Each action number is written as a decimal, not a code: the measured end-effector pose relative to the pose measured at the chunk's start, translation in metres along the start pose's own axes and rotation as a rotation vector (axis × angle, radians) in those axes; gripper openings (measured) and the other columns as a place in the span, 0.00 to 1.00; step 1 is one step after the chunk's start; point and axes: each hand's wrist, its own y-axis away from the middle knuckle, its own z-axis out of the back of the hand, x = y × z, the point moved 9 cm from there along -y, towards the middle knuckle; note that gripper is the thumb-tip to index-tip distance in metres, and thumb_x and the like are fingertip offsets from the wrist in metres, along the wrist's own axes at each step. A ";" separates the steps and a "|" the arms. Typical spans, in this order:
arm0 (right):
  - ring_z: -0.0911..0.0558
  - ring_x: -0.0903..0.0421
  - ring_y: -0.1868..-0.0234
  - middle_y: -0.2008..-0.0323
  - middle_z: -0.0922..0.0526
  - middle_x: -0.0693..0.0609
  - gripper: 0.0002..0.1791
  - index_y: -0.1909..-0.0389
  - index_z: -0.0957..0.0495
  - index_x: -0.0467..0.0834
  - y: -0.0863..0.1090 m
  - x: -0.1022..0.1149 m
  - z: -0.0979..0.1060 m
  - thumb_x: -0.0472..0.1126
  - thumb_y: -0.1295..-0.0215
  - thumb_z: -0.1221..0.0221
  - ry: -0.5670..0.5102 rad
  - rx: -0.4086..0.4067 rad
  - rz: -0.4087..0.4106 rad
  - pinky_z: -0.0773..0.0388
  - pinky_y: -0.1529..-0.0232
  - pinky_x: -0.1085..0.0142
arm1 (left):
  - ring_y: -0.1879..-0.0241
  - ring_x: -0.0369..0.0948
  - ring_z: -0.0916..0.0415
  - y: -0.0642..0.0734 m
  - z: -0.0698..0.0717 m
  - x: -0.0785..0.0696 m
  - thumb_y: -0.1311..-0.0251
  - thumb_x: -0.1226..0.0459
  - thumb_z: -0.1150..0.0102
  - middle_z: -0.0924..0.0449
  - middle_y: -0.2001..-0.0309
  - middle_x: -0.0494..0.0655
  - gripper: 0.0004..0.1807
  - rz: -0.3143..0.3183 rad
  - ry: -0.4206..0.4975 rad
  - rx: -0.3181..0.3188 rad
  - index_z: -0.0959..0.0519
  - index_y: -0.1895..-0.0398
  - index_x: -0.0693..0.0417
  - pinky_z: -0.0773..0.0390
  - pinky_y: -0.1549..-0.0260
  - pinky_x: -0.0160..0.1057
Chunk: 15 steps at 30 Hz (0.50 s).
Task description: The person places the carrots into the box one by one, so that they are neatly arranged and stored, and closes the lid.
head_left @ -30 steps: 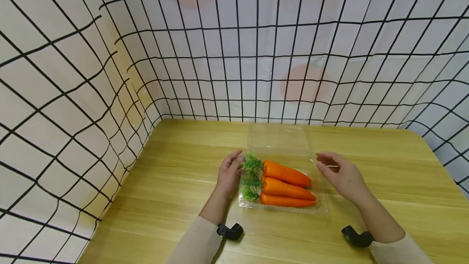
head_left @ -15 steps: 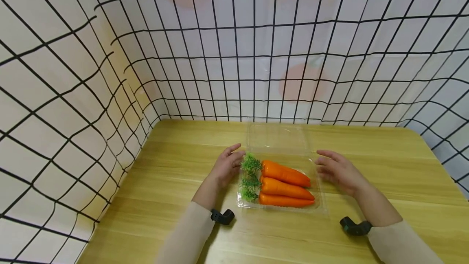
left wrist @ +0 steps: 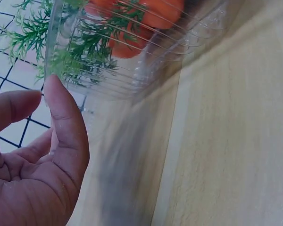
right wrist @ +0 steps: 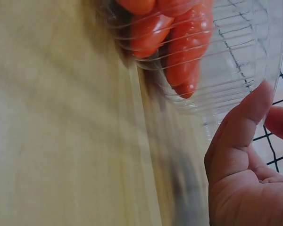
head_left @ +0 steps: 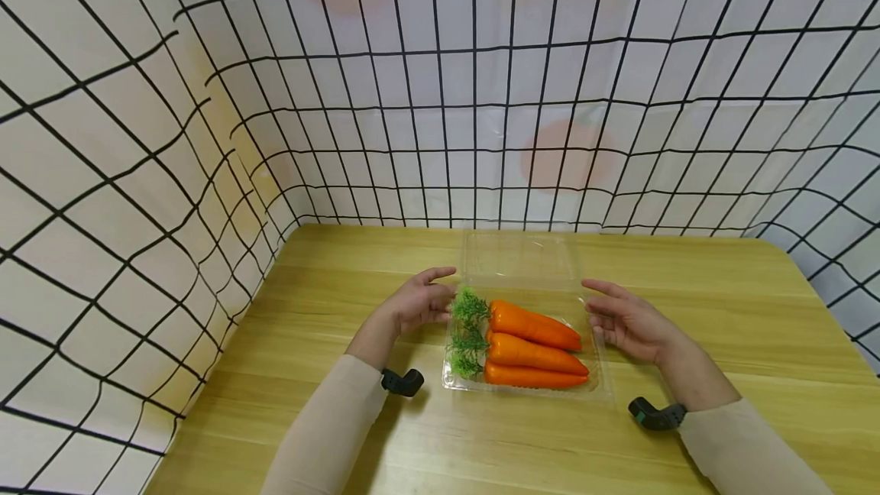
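Observation:
A clear plastic clamshell box (head_left: 450, 384) lies on the table with its lid (head_left: 520, 257) folded back, away from me. Inside it are three carrots (head_left: 536, 355), their green tops (head_left: 469, 338) to the left. My left hand (head_left: 415, 302) is at the box's left side, fingers extended. In the left wrist view, a fingertip (left wrist: 56, 87) meets the rim. My right hand (head_left: 632, 323) reaches the right side with fingers spread, and a fingertip (right wrist: 263, 94) is at the rim in the right wrist view. Neither hand visibly grips the box.
The wood-grain table (head_left: 330, 296) runs back to a black wire grid (head_left: 440, 105) over white cloth. Another grid (head_left: 124, 174) stands along the left side. Each wrist bears a black camera mount (head_left: 402, 382).
My left forearm has swung outward and its fingers have straightened. My right hand has turned, spread its fingers and come slightly left. Box and carrots keep their place on the table.

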 end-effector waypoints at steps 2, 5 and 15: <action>0.15 0.62 0.62 0.58 0.16 0.54 0.20 0.35 0.28 0.57 0.000 0.000 0.000 0.35 0.17 0.60 -0.002 0.009 0.003 0.15 0.60 0.70 | 0.73 0.36 0.33 0.000 -0.001 0.000 0.27 0.68 0.48 0.30 0.56 0.48 0.35 -0.001 -0.003 0.002 0.44 0.19 0.48 0.17 0.66 0.33; 0.15 0.62 0.62 0.58 0.16 0.54 0.21 0.34 0.28 0.56 -0.001 0.000 -0.001 0.35 0.17 0.60 -0.005 0.020 0.006 0.15 0.61 0.70 | 0.74 0.36 0.35 0.000 -0.001 0.000 0.29 0.69 0.48 0.31 0.61 0.47 0.36 -0.004 -0.003 -0.003 0.44 0.19 0.49 0.17 0.66 0.34; 0.15 0.63 0.64 0.59 0.15 0.55 0.22 0.36 0.26 0.58 -0.002 0.001 -0.002 0.34 0.17 0.60 0.017 0.007 0.046 0.16 0.64 0.71 | 0.74 0.36 0.37 0.000 -0.001 0.000 0.29 0.71 0.49 0.33 0.64 0.45 0.36 -0.014 -0.010 -0.016 0.44 0.19 0.50 0.18 0.67 0.34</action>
